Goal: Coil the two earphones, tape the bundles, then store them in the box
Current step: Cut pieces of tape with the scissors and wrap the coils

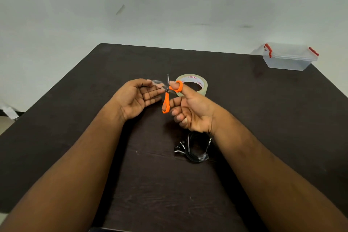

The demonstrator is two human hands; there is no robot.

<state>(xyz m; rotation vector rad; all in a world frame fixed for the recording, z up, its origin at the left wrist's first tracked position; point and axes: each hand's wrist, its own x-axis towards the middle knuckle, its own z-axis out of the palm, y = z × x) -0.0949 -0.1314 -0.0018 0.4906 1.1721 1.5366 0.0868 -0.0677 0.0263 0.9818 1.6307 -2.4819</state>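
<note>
My right hand (190,107) holds orange-handled scissors (166,100), thumb through one loop, blades pointing up. My left hand (137,96) pinches a strip of clear tape (159,84) that reaches the blades. The tape roll (204,84) lies flat just behind my right thumb. A coiled black earphone bundle (192,149) with a piece of tape on it lies on the table under my right wrist. A second earphone is not visible. The clear box (288,58) with red latches stands at the table's far right corner, lid on.
The dark wooden table (263,109) runs up to a pale wall at the back. Its left edge slants away beside my left forearm. Bare tabletop lies between the roll and the box.
</note>
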